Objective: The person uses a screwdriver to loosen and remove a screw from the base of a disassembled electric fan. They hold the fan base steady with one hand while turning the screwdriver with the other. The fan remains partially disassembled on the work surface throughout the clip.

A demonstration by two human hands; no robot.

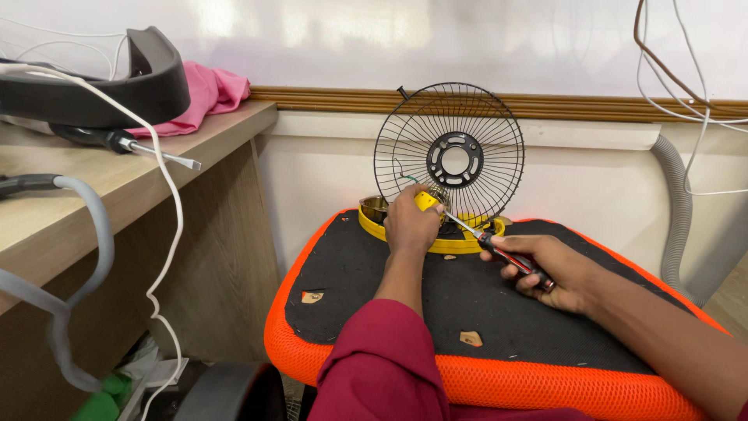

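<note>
A small table fan lies apart on a black seat with an orange rim [327,355]. Its black wire grille [449,152] stands upright behind a round yellow base [460,245]. My left hand [411,224] grips a yellow fan part [425,201] just in front of the grille. My right hand [555,273] holds a screwdriver with a red and black handle [516,260]; its metal shaft [463,226] points up and left to the yellow part, right beside my left hand.
A wooden desk [93,187] stands at left, carrying a black curved cover [117,74], a pink cloth [210,90] and another screwdriver [140,148]. A white cable [173,226] and grey hoses [679,210] hang at the sides. A white wall is behind.
</note>
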